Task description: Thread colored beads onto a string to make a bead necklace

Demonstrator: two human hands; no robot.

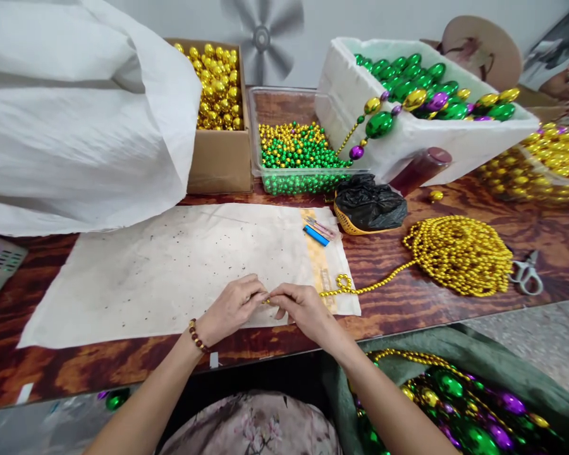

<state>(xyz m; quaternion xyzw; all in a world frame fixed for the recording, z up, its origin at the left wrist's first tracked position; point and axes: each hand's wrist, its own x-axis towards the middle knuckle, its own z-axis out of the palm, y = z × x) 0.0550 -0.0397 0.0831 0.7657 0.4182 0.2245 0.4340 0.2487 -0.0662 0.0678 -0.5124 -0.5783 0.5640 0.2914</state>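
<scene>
My left hand and my right hand meet over the front of a white cloth. Both are closed in a pinch on the end of a gold bead string, with only a bit of gold showing between the fingertips. From my right hand the string runs rightward, makes a small loop, and joins a coiled heap of gold beads. A blue lighter lies on the cloth beyond my right hand, with slim pinkish tools beside it. Grey-handled scissors rest right of the heap.
A cardboard box of gold balls, a clear bin of small beads and a white foam box of green ornaments stand behind. A black plastic bag sits in a yellow basket. White fabric bulges at left; a fan spins.
</scene>
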